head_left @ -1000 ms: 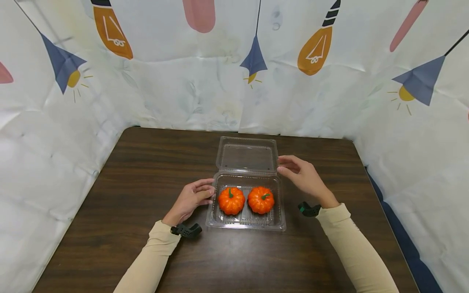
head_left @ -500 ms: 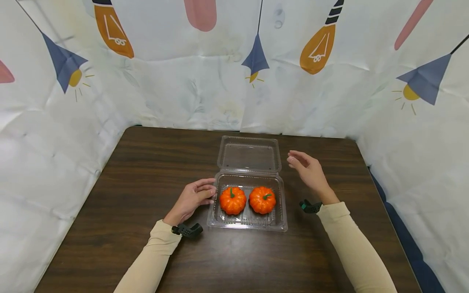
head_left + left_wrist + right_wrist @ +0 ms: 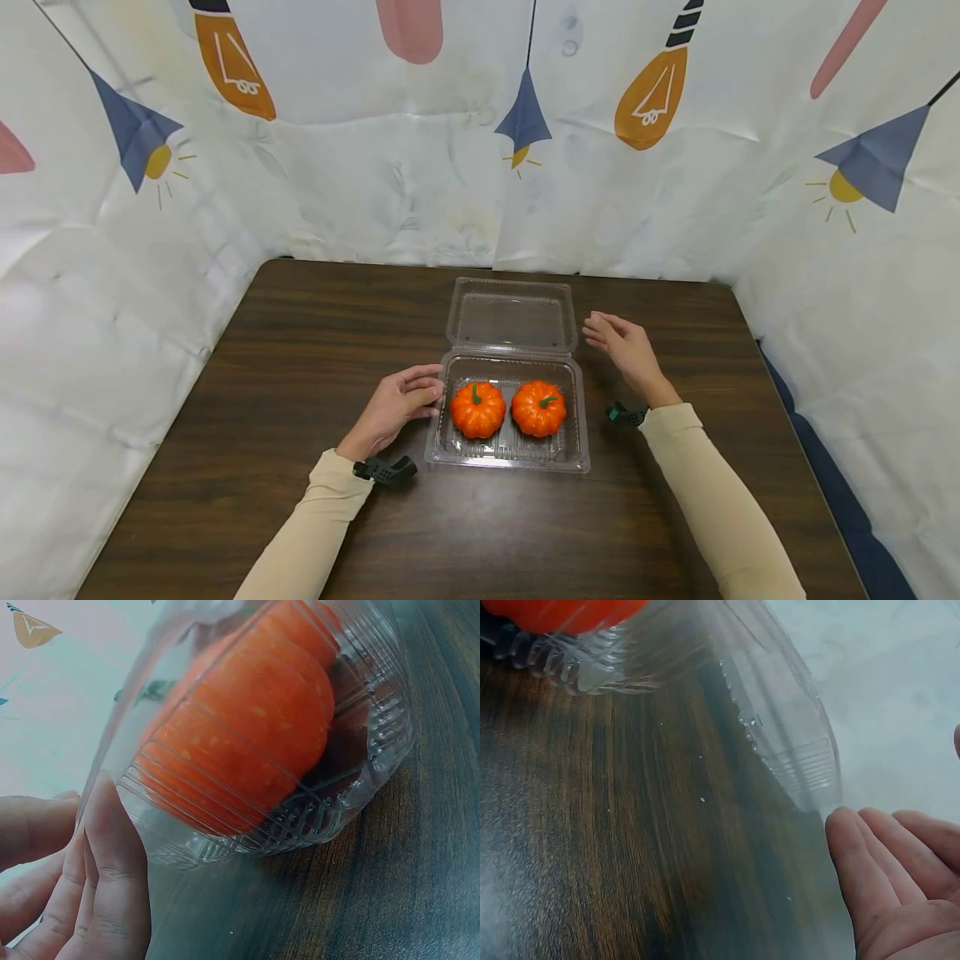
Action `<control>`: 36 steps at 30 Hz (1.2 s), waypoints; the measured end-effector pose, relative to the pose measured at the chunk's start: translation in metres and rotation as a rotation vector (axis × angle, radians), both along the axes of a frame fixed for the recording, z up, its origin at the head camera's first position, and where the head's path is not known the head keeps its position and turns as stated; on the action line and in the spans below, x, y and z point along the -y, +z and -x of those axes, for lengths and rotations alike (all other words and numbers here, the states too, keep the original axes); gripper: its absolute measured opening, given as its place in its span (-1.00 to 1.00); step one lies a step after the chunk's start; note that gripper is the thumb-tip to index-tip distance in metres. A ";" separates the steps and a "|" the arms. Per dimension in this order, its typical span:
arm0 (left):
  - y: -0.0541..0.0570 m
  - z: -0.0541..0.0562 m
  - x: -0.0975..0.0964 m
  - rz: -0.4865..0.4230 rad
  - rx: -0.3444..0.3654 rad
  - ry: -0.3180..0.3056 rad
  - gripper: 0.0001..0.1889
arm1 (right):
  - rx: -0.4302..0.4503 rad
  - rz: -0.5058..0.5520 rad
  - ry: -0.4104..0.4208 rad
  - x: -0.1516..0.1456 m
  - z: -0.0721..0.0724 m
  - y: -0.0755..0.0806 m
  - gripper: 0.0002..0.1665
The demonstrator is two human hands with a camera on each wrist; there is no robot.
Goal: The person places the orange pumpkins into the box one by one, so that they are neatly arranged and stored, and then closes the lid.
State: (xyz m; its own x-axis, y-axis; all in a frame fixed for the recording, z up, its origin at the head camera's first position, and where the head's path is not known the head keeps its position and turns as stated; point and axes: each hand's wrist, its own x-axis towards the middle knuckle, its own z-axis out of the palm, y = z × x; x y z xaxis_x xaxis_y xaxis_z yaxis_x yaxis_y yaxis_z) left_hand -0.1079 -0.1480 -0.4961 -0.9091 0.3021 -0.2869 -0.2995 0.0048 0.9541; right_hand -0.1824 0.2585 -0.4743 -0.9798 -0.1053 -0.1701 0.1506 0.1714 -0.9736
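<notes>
A clear plastic clamshell container (image 3: 507, 457) lies on the table with its lid (image 3: 513, 312) folded back away from me. Inside its base are two orange toy pumpkins, a left pumpkin (image 3: 477, 411) and a right pumpkin (image 3: 538, 409), both with green stems. My left hand (image 3: 392, 408) pinches the left rim of the base; in the left wrist view the thumb (image 3: 34, 825) lies on one side of the rim and the fingers on the other. My right hand (image 3: 628, 353) hovers just right of the lid, fingers loosely bent, holding nothing.
The dark wood-grain table (image 3: 300, 350) spreads around the container on all sides. A white curtain (image 3: 360, 183) printed with lamps and bulbs hangs behind and at both sides. Dark blue fabric (image 3: 832, 492) shows beyond the table's right edge.
My right hand has drawn away from the lid's right edge, to the right, then come slightly back toward it. The left hand keeps its place at the rim.
</notes>
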 end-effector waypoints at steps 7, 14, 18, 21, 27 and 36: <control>0.002 -0.001 0.000 0.004 0.010 0.004 -0.44 | 0.100 0.066 -0.002 0.002 0.011 -0.009 -0.09; 0.002 -0.001 0.001 0.018 0.010 0.005 -0.44 | 0.172 0.132 -0.002 0.005 0.018 -0.015 -0.10; 0.003 -0.001 0.001 0.017 0.006 0.001 -0.45 | 0.198 0.181 -0.020 0.006 0.022 -0.019 -0.08; 0.003 0.000 0.001 0.019 0.003 -0.003 -0.44 | 0.217 0.217 -0.034 0.007 0.026 -0.021 -0.08; 0.004 0.001 0.001 0.014 0.001 -0.007 -0.45 | 0.264 0.263 -0.035 0.009 0.032 -0.024 -0.13; 0.003 0.000 0.001 0.017 0.000 -0.006 -0.45 | 0.307 0.327 0.004 0.013 0.039 -0.027 -0.13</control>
